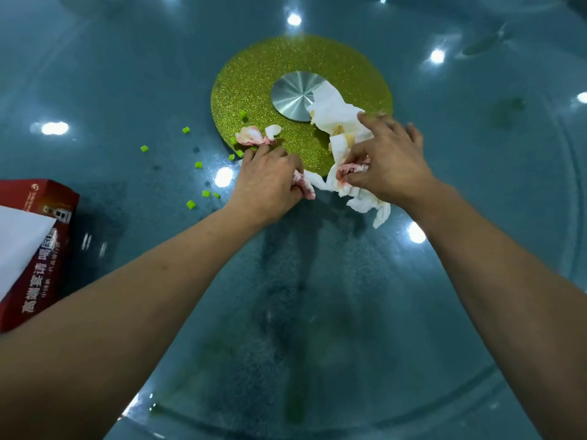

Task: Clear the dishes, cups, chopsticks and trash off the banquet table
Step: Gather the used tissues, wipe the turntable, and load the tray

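- Step in hand, as judged: trash collection. No dishes, cups or chopsticks are in view; only paper and food scraps show on the glass table [444, 217].
- Left hand [270, 177]: fingers curled around a small pink-stained tissue wad [305, 185], which protrudes at the thumb side. The hand sits at the near edge of the gold glitter disc [254, 77].
- Right hand [389, 160]: thumb and fingers pinch the large white napkin [333, 112] at a pink-stained fold; the index finger extends over the sheet. The napkin lies partly on the disc and overlaps the metal hub [295, 95]; its tail hangs onto the glass near the wrist.
- The two hands are close together but not touching.
- Loose trash: a second pink-stained tissue [254, 136] just beyond the left fingertips, on the disc edge; green food cubes [198, 165] scattered on the glass to the left and on the disc rim.
- A red box [38, 249] stands at the left table edge, well apart from the hands.
- Next move, as judged: gather the napkin into a bundle, take in the loose tissue, then sweep up the cubes. The cubes are small and probably need wiping rather than pinching.
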Demonstrator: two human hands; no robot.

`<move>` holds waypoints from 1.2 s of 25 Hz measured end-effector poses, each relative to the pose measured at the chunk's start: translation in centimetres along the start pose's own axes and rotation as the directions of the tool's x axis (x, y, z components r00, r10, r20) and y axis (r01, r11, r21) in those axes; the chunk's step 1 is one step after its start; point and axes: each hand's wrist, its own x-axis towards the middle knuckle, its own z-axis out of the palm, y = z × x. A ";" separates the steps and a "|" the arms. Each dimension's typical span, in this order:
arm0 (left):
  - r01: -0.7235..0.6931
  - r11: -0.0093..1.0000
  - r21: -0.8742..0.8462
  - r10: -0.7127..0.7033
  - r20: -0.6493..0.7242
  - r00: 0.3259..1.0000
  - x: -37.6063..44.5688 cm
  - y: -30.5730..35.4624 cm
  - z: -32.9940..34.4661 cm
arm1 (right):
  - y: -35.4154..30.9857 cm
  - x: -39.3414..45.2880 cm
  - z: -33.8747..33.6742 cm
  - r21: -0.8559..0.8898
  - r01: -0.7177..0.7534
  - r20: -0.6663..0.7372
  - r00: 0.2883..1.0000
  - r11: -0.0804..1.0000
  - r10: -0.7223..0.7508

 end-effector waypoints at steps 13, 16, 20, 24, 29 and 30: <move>0.218 0.971 0.097 -0.224 0.055 0.973 5.0 -4.7 -1.2 | -1.7 0.3 1.5 0.321 -0.018 0.086 0.996 0.947 -0.011; 0.220 0.971 0.099 -0.221 0.000 0.975 4.7 -4.7 -1.2 | -1.8 0.3 1.6 0.406 0.014 0.042 0.999 0.914 -0.034; 0.158 0.980 0.117 -0.146 -0.105 0.984 3.7 -4.6 -1.6 | -1.8 2.2 1.0 0.383 -0.068 0.181 0.984 0.921 -0.003; 0.080 0.994 0.073 -0.069 -0.140 0.988 2.3 -3.7 -2.4 | -1.8 5.2 0.6 0.194 -0.110 0.342 0.939 0.975 0.038; 0.064 0.997 0.048 -0.058 -0.126 0.990 0.2 -2.9 -2.6 | -1.8 7.2 0.8 0.144 -0.135 0.392 0.917 0.980 0.068; 0.064 0.997 0.035 -0.059 -0.116 0.992 -0.3 -2.8 -2.5 | -1.8 7.5 0.8 0.150 -0.143 0.389 0.918 0.978 0.074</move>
